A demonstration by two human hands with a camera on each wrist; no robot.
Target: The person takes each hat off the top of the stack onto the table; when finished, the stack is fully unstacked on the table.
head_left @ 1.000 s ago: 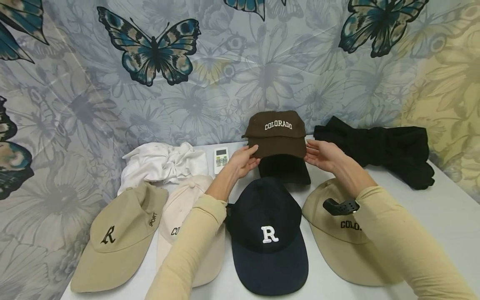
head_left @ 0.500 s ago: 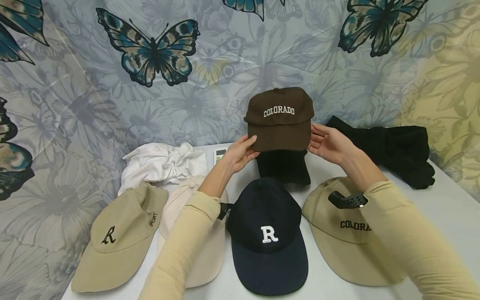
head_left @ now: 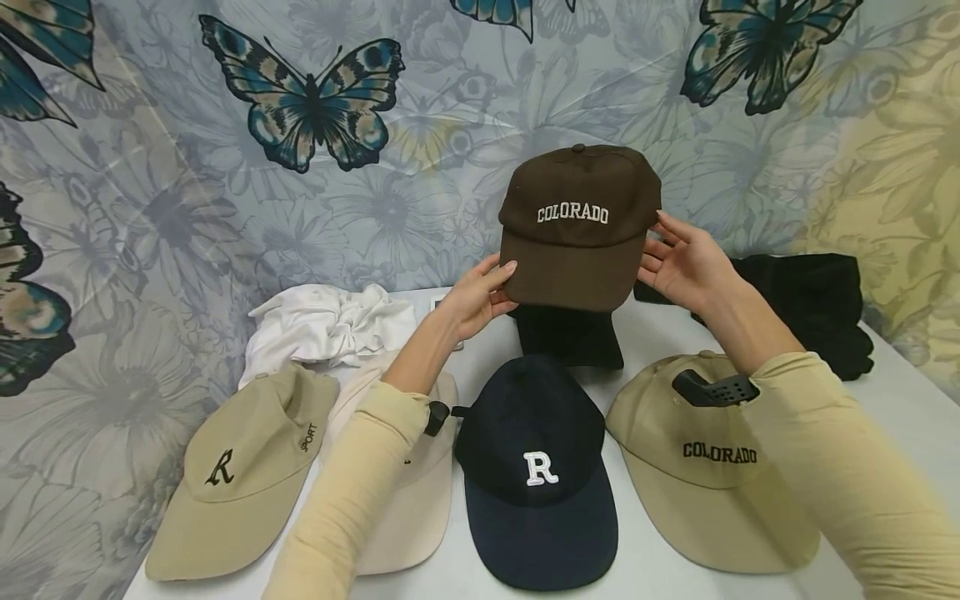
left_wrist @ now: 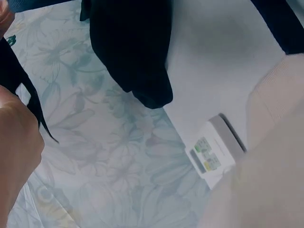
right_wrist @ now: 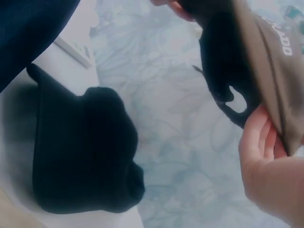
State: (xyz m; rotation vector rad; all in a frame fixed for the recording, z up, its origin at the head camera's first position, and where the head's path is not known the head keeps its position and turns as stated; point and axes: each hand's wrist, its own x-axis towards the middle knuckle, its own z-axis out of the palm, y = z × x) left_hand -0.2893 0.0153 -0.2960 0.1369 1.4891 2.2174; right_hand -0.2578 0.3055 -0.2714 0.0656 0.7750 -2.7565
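Observation:
A brown baseball cap (head_left: 573, 225) with white COLORADO lettering is held up in front of the backdrop, its front facing the head camera. My left hand (head_left: 474, 298) pinches the left side of its brim, thumb on top. At the cap's right side my right hand (head_left: 693, 260) grips the edge. In the right wrist view the right-hand fingers (right_wrist: 259, 135) reach under the brim, and the cap's dark inside and strap opening show. Below it on the table sits a black cap (head_left: 570, 342), its upper part hidden by the brown one.
In front lie a khaki R cap (head_left: 240, 475), a cream cap (head_left: 420, 508) partly under the left sleeve, a navy R cap (head_left: 540, 533) and a beige COLORADO cap (head_left: 675, 433). Behind are white cloth (head_left: 330, 321), black cloth (head_left: 802, 300) and a remote control (left_wrist: 209, 154).
Both hands have lifted the brown cap up and toward the head camera, and it has shifted slightly right. The black cap and the caps in front stay where they were.

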